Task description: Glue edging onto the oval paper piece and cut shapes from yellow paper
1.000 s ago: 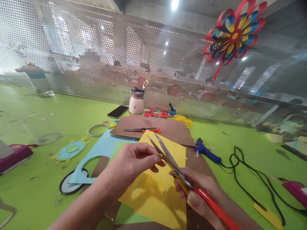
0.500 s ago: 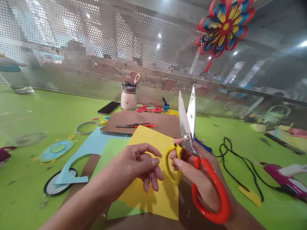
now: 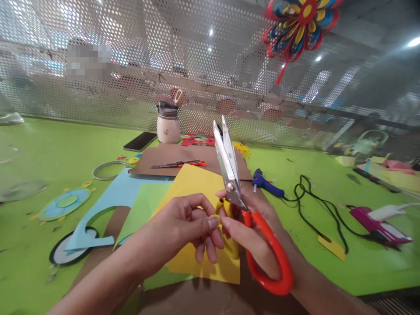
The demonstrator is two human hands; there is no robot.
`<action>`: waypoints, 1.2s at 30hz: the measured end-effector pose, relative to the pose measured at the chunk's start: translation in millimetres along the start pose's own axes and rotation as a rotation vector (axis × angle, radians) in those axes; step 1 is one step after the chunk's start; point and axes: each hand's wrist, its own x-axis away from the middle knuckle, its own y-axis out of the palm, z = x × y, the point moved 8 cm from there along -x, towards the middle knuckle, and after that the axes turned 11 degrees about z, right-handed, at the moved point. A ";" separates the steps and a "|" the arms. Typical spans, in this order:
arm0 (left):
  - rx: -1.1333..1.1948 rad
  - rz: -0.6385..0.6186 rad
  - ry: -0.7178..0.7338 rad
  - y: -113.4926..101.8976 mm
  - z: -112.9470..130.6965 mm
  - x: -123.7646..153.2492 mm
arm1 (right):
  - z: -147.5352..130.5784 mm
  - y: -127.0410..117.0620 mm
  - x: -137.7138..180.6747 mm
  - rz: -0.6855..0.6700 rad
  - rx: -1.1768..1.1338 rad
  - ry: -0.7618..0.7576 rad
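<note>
Two bare hands of yours are meeting in the head view, just above a flat yellow sheet (image 3: 197, 186). Your left hand (image 3: 183, 225) is curling loosely, its thumb and forefinger pinching a small yellow piece (image 3: 215, 216) that is partly hidden by your fingertips. Your right hand (image 3: 259, 240) is gripping the scissors (image 3: 228, 166), their smooth, shiny steel blades standing upright and slightly parted, one rounded handle glossy red, the other yellow. Your right thumb is nearly touching the pinched piece; whether it is making contact, you cannot tell from here.

Under the yellow sheet, a pale green sheet (image 3: 144, 201) is lying flat, and beside it a light blue sheet (image 3: 123, 190) is showing a large curved cutout. Stiff, matte brown card (image 3: 223, 155) is lying behind them, bearing a slim cutter (image 3: 180, 164) with an orange handle. To the left, a thin round hoop (image 3: 108, 178) and a blue disc (image 3: 49, 209) with a green centre are resting on the bright green table (image 3: 295, 153). To the right, a blue glue gun (image 3: 269, 184) is trailing its looped dark cord (image 3: 323, 201). Beyond everything, a perforated screen (image 3: 197, 65) is rising behind a smooth whitish jar (image 3: 168, 129).
</note>
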 end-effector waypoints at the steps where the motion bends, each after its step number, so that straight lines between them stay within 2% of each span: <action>1: -0.009 0.000 -0.003 0.0 -0.1 -0.2 | -1.0 -0.1 0.0 0.000 -0.015 0.010; 6: -0.117 0.063 -0.012 -9.3 -0.7 -3.1 | 2.5 -1.5 0.4 -0.053 0.040 0.079; 12: -0.259 0.123 0.050 -18.0 3.1 -5.4 | 5.5 -10.3 -3.8 0.049 0.121 -0.047; 19: -0.146 0.161 0.043 -13.9 1.1 -5.9 | 3.6 -7.6 -3.4 0.096 0.105 -0.061; 26: -0.064 0.201 0.094 -15.5 4.8 -4.1 | -1.3 -7.7 -2.4 0.136 0.045 -0.076; 30: -0.020 0.253 0.162 -24.5 13.9 -1.0 | 1.2 -7.5 -3.2 0.075 0.057 -0.019; 33: 0.001 0.308 0.236 -34.5 23.7 3.9 | 5.3 -2.1 0.8 -0.042 -0.010 0.035; 36: 0.036 0.339 0.303 -41.2 32.3 9.5 | 13.2 3.0 6.8 -0.163 0.000 0.026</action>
